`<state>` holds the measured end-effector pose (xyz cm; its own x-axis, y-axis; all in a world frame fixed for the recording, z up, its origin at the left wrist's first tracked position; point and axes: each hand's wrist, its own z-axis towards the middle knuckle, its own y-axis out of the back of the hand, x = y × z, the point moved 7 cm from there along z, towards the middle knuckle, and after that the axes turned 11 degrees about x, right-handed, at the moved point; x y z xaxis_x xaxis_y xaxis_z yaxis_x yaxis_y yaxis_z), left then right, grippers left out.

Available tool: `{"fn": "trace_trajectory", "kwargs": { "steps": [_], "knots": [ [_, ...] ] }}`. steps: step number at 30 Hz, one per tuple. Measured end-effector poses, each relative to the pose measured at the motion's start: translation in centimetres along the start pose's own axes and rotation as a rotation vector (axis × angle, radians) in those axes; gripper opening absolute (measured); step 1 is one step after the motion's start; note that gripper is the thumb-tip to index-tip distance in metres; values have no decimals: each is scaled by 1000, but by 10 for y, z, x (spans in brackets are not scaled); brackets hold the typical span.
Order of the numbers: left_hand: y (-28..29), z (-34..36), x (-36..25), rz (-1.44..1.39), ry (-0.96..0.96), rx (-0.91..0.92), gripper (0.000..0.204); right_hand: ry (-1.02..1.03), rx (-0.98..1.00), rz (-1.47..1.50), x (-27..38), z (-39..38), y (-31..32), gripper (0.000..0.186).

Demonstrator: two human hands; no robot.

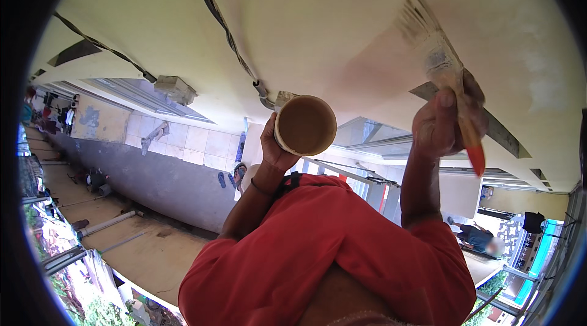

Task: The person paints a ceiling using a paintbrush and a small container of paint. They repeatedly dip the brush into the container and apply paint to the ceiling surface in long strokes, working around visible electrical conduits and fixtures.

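My right hand (449, 121) is closed around the handle of a paintbrush (445, 69). The brush has a wooden handle with a red-orange end and pale, paint-caked bristles. Its bristles lie against or very close to a cream painted surface (342, 32), where a pinkish-grey patch shows beside them. In my left hand (276, 147) is a round paint container (279, 136), its open mouth toward the camera. Brownish colour fills the container's inside; whether that is liquid or the bottom I cannot tell.
Twisted black cables (217, 17) run along the cream surface, one ending at a small junction box (175, 88). Louvred windows (373, 136) sit beside it. A grey floor (153, 182) stretches left, with sandals (232, 179) on it. Another person (480, 237) is far right.
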<state>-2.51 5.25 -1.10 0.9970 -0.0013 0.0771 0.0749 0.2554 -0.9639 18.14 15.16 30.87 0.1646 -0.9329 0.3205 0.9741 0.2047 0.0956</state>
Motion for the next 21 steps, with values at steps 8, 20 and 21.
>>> {"fn": "trace_trajectory", "kwargs": {
  "steps": [8, 20, 21],
  "knots": [
    [-3, -15, -22, 1, -80, -6, 59, 685, 552, -966, -5, 6, -86, 26],
    [46, -81, -65, 86, -302, -302, 74, 268, 935, -602, -43, -136, -117, 31],
    [50, -86, -69, 100, -331, -339, 75, 198, 978, -553, -44, -133, -117, 34]
  ]
}}
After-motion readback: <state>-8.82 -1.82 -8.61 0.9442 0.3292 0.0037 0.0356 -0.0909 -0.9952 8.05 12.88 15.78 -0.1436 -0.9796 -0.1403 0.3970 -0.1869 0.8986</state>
